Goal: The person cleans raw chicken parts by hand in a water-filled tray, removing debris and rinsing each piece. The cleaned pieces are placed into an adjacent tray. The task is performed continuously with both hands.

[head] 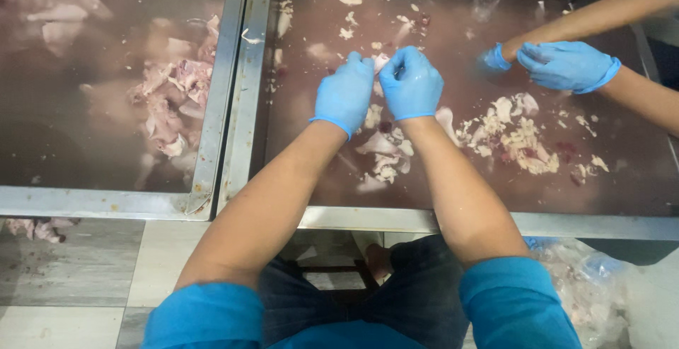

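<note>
Both hands, the left hand (344, 94) and the right hand (411, 84), wear bright blue gloves, and the sleeves (205, 317) are the same vivid blue above dark denim trousers (368, 306). The scrap (380, 61) between them is pale pinkish white. The water (453, 45) in the right tank is murky reddish brown, dotted with cream and pink scraps (520, 137) and a few dark red bits. The left tank (212, 130) has a grey steel rim and holds pale pink meat (177, 94) in brown water. A co-worker's gloves (566, 66) are blue too. The floor (85, 264) is grey tile with wood-grain streaks.
</note>
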